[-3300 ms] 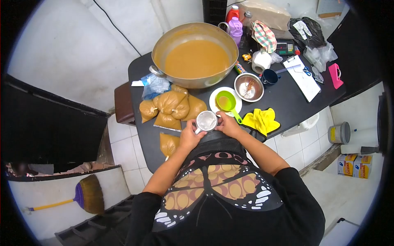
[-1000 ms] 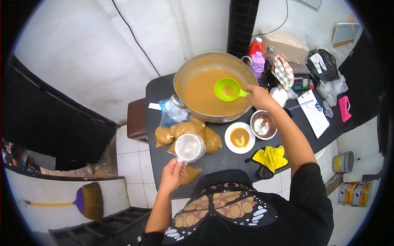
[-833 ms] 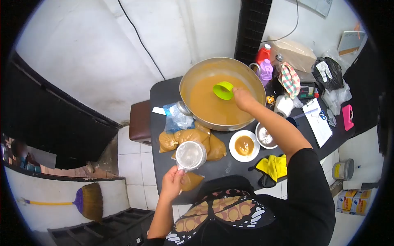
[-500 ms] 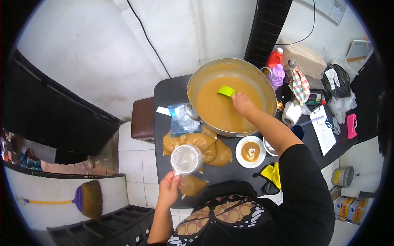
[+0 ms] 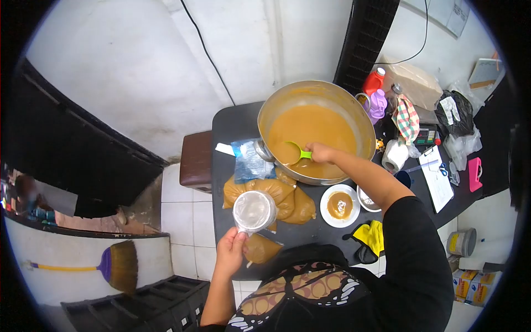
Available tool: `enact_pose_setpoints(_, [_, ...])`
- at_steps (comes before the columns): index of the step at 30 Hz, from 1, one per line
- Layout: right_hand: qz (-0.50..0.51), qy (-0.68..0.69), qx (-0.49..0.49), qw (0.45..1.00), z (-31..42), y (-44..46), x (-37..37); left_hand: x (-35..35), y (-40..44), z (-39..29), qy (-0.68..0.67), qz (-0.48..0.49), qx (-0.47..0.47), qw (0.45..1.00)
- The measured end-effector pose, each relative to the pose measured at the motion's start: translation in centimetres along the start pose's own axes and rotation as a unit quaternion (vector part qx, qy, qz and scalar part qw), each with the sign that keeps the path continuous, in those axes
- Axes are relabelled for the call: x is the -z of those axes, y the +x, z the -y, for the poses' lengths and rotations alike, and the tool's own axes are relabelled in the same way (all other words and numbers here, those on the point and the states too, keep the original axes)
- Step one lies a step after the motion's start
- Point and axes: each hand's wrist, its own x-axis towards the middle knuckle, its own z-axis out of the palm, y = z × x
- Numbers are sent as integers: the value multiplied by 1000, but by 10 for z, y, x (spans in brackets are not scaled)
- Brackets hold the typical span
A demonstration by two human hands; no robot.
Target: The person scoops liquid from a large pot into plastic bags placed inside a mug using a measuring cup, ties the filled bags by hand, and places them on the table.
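Observation:
My right hand (image 5: 321, 152) is closed around the handle of a lime-green scoop (image 5: 303, 154). The scoop sits level in the big metal pot (image 5: 359, 119), its bowl full of the thick brown sauce (image 5: 315, 124). Closer to my body, my left hand (image 5: 230, 249) grips a round, clear plastic cup (image 5: 254, 211) by its handle, and its inside looks whitish and see-through. Beneath and beside that cup lie several tied bags of brown sauce (image 5: 301, 206). One more filled bag (image 5: 262, 249) rests just right of my left hand.
Left of the pot lies a blue-and-clear plastic packet (image 5: 250, 164). A white plate (image 5: 339, 222) with sauce and a yellow-black cloth (image 5: 368, 240) are at the table's near side. To the right are a paper roll (image 5: 395, 155), a clipboard (image 5: 437, 182), scissors (image 5: 443, 169) and bottles (image 5: 374, 81).
The green scoop has turned from tilted to level and moved toward the pot's near side, and its bowl now holds sauce. My left hand keeps the cup over the bags.

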Motion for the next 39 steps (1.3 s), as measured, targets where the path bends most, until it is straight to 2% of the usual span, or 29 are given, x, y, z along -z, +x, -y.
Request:
enact_pose_setpoints(4, [-11,97,-34,995,10,-15,5,1,-2,0,7,-6,-3,1000])
enact_pose_setpoints(10, [-83,137,44,986,11,-44,12,-3,-6,-3,19,-6,-29,999])
enact_pose_setpoints(16, [-120,158,47,979,14,-90,40,-10,-4,-1,36,4,-48,998])
enact_pose_setpoints(19, [-166,134,82,973,-3,-106,46,-17,-5,-7,-3,22,-45,999])
enact_pose_setpoints(22, [-149,189,28,970,-11,-132,54,-20,-3,-8,10,42,-56,998])
enact_pose_setpoints(25, [-173,163,45,970,-20,-155,55,-25,-2,-8,0,44,-69,997])
enact_pose_setpoints(26, [-179,151,24,972,-20,-163,56,-26,-2,-9,-1,46,-65,997])
enact_pose_setpoints(29, [-187,170,44,966,-36,-175,51,-29,-4,-11,-3,51,-59,997])
enact_pose_setpoints(30, [-183,180,6,966,-22,-191,54,-30,-4,-12,-4,52,-60,997])
enact_pose_setpoints(34, [-206,207,35,956,-45,-197,41,-34,-6,-12,-12,62,-63,996])
enact_pose_setpoints(37, [-224,162,17,961,-51,-203,37,-37,-8,-13,-12,66,-62,996])
enact_pose_setpoints(39, [-210,187,-7,960,-44,-214,36,-39,-10,-16,-7,67,-64,996])
